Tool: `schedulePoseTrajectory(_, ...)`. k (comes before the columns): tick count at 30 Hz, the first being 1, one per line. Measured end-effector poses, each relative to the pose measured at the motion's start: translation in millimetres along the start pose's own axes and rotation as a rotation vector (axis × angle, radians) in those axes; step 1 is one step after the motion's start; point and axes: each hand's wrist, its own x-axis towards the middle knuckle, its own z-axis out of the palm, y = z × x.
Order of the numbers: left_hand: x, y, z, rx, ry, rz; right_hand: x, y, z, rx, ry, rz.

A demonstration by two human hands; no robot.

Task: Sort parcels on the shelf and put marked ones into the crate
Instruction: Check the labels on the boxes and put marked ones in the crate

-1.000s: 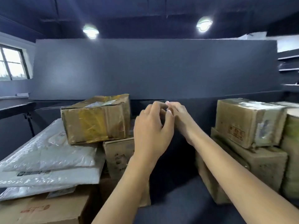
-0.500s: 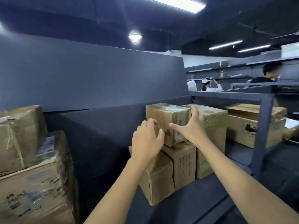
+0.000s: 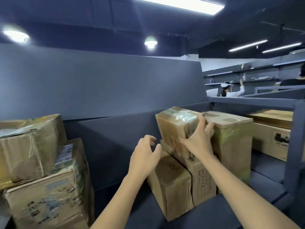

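Observation:
A taped cardboard parcel [image 3: 175, 126] with red print lies tilted on top of a stack at the right of the dark shelf [image 3: 115, 154]. My right hand [image 3: 198, 139] grips its near right corner, fingers over the top edge and thumb on the front face. My left hand [image 3: 145, 156] hovers just left of the stack with fingers curled, holding nothing and not touching the parcel. Under the held parcel stand two upright boxes [image 3: 171, 184], with a taller box [image 3: 234, 146] at their right. No crate is in view.
At the left, a taped box [image 3: 28, 146] sits on a larger printed box [image 3: 47, 200]. A grey shelf post [image 3: 295, 146] rises at the right, with more boxes [image 3: 270, 139] behind it. Two people stand far back at the right.
The view swung right from the left stack to the right one. My right hand has closed round the top parcel's corner, and the parcel has tilted. My left hand has dropped lower.

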Motion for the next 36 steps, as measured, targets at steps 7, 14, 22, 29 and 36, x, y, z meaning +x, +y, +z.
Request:
schedulePoseTrajectory(7, 10.3, -9.2, -4.0, -0.889, -0.107, -0.327, -43.6, 0.3, -0.8, -0.107, 0.194, -0.858)
schedulePoseTrajectory(14, 12.5, -27.9, -10.2, -1.192, -0.137, -0.449, -62.5, 7.9, 1.2, -0.178, 0.22, -1.152)
schedulePoseTrajectory(22, 11.6, -37.3, -43.1, -1.17, -0.171, -0.488, -76.9, 15.3, -7.8, -0.183, 0.284, -1.279)
schedulePoseTrajectory(29, -1.0, -35.8, -44.4, -1.207, 0.032, -0.383, -101.8, 4.3, -19.0, 0.055, -0.064, -0.889)
schedulePoseTrajectory(36, -13.9, -29.8, -45.4, -1.118, 0.042, -0.129, -99.2, -29.5, -43.5, 1.016, -0.213, 0.141)
